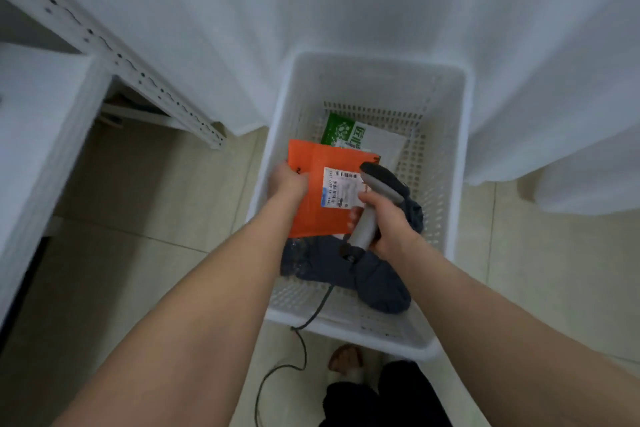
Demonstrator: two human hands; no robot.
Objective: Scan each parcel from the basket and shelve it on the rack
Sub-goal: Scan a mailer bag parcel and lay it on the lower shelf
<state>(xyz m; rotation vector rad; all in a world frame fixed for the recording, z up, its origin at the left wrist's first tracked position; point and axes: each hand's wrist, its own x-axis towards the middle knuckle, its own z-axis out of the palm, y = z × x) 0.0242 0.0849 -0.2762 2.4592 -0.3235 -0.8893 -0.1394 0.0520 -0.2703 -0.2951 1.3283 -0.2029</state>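
At frame centre, above the basket (374,62), my left grip (289,182) pinches the orange parcel (318,211) by its left edge, label (343,189) up, while my right grip (393,222), clenched round the scanner (381,180), sits just right, nose angled upper-left at the label.

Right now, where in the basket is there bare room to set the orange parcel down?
The basket has bare mesh at its near-left corner beside the grey parcel, and a strip along its far wall beyond the green parcel. Crowded middle: orange parcel, scanner, left hand, right hand.
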